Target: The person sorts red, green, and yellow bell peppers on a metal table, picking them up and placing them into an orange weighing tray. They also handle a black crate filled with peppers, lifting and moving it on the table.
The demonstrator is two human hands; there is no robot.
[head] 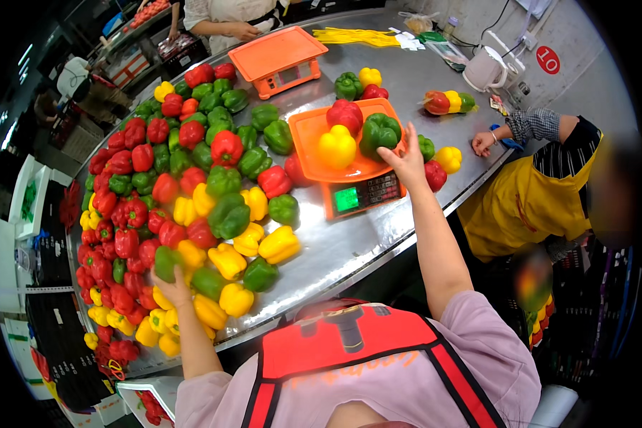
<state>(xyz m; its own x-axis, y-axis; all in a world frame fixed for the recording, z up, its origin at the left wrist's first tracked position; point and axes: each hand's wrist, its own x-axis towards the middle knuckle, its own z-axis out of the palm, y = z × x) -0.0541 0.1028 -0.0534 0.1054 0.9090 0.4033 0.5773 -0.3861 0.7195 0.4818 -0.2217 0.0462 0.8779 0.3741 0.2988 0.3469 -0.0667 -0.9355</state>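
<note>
My left hand grips a blurred green bell pepper over the near left part of a large pile of peppers. On an orange digital scale with a lit green display, the orange weighing pan bears a red bell pepper, a yellow bell pepper and a green bell pepper. My right hand is at the pan's right edge, fingers spread, the thumb against or very close to that green pepper.
Red, green and yellow peppers cover the left of the metal table. A second orange scale, yellow strips, a wrapped three-pepper pack and a kettle sit farther back. A co-worker's hand rests at the right edge.
</note>
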